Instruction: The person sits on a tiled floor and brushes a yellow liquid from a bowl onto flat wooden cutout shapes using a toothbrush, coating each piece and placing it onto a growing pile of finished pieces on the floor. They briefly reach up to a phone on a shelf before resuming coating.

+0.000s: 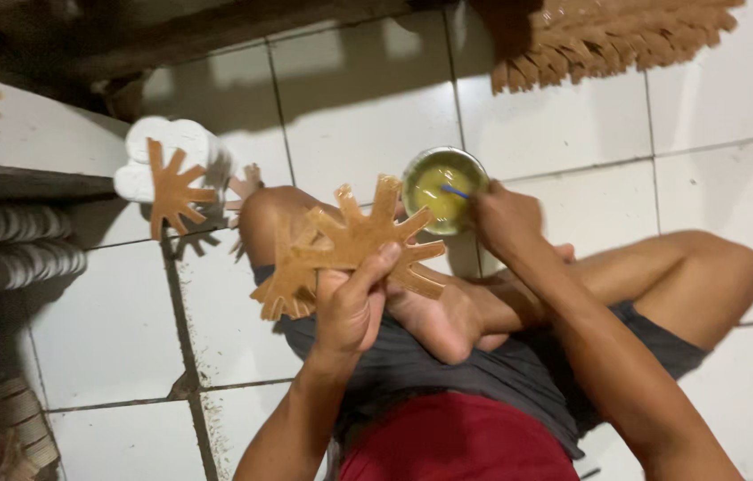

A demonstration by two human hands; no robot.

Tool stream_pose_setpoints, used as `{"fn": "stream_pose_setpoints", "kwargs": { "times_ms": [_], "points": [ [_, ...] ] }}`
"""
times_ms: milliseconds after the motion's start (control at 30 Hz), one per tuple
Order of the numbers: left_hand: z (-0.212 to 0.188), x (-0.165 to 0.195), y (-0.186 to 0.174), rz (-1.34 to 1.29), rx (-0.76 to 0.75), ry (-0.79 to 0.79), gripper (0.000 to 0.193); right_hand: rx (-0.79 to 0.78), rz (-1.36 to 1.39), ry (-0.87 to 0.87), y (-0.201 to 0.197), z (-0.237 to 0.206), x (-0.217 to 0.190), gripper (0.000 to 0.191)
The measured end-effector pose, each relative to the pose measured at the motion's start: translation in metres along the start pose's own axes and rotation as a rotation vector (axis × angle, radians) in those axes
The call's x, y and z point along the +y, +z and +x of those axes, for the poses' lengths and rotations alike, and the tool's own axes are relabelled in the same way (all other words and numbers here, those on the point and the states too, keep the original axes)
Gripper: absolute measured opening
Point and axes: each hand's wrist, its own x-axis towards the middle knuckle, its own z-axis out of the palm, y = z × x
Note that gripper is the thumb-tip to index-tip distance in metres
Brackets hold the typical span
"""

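Head view: person sits cross-legged on white tiled floor (564,116). Left hand (351,298) raised above lap, fingers clenched on brown star-shaped cutouts (354,245), thumb pressed across front piece; several cutouts stacked, fanned. Right hand (503,216) at rim of small round cup (441,189) of yellowish glue, fingers pinched on thin blue stick (457,191) dipping into it. Cup stands on floor just beside knee. Further star cutout (171,189) leans on white block (176,147), left. Woven mat (608,36) at top right.

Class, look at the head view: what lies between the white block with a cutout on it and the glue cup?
In the head view, between the white block and the cup lie the person's knee and a brown star-shaped cutout in the left hand.
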Motion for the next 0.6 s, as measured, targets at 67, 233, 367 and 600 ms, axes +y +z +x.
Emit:
{"fn": "stream_pose_setpoints", "kwargs": {
  "times_ms": [67,233,367,600],
  "points": [
    [0.001,0.003,-0.003,-0.02,0.037,0.05,0.044,0.025,0.006,0.021,-0.005,-0.02,0.016,0.018],
    [0.006,-0.001,-0.001,-0.016,0.004,0.047,0.038,0.142,0.125,0.162,-0.056,-0.075,0.058,0.025],
    [0.007,-0.012,0.012,0.012,0.007,0.041,0.038,0.51,0.659,0.309,-0.098,-0.118,0.048,0.016],
    [0.0,-0.017,0.038,0.126,-0.094,-0.004,0.034,0.61,0.958,0.133,-0.108,-0.118,-0.028,0.027]
  ]
}}
